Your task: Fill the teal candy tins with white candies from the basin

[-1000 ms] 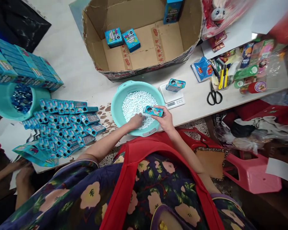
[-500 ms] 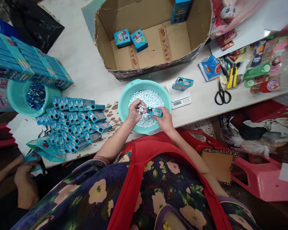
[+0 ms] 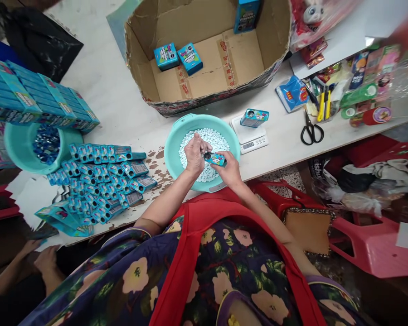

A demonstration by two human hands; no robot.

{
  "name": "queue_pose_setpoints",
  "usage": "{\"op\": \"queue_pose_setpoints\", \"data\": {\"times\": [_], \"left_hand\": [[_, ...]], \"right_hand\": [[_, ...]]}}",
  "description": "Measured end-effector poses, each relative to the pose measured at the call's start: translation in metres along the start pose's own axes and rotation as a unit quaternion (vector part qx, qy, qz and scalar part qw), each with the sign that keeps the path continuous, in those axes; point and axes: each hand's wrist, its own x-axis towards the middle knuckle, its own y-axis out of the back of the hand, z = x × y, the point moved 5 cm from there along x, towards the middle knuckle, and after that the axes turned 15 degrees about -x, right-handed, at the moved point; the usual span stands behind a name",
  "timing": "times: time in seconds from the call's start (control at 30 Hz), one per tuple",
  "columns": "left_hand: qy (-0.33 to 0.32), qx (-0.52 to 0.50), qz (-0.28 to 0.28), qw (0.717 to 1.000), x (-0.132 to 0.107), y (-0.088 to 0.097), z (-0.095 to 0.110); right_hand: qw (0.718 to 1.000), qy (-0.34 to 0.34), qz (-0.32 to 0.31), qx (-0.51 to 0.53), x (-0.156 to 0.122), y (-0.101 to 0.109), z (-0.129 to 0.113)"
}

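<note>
My right hand (image 3: pixel 230 171) grips a small blue candy box (image 3: pixel 215 159) lying on its side, its round hole facing left. My left hand (image 3: pixel 194 155) is curled right beside that hole, turned so its back faces me. The white candies in its palm are mostly hidden by the fingers. Both hands are over a turquoise basin (image 3: pixel 170 151) holding many small white candies (image 3: pixel 220 140). To the right, a second blue box (image 3: pixel 255 118) rests on a white digital scale (image 3: pixel 255 143).
A cardboard carton (image 3: pixel 204 96) with a few blue boxes stands behind the basin. Rows of small blue boxes (image 3: pixel 112 170) lie left, near a turquoise bucket (image 3: pixel 18 149) of blue-wrapped pieces. Black scissors (image 3: pixel 312 132) lie right. Another person's hands (image 3: pixel 42 260) are at lower left.
My left hand has turned over from palm-up with white candies showing, and now meets the box's hole. The box has shifted slightly left. The other person's hands have moved apart.
</note>
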Motion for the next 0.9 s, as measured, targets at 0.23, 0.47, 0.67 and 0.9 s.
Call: {"op": "queue_pose_setpoints", "data": {"times": [0.23,0.47,0.67,0.9], "left_hand": [[0.006,-0.004,0.017,1.0,0.002,-0.007,0.0],[0.026,0.229,-0.02,0.973,0.03,0.027,0.002],[0.024,0.549,-0.183,0.815,0.043,0.045,-0.014],[-0.108,0.451,-0.264,0.846,0.075,-0.067,-0.047]], "right_hand": [[1.0,-0.001,-0.01,0.006,0.01,0.003,-0.001],[0.99,-0.035,-0.032,0.136,-0.001,0.025,0.008],[0.978,-0.068,0.135,0.143,-0.019,0.123,0.062],[0.907,-0.179,0.373,0.085,0.031,0.176,0.198]]}}
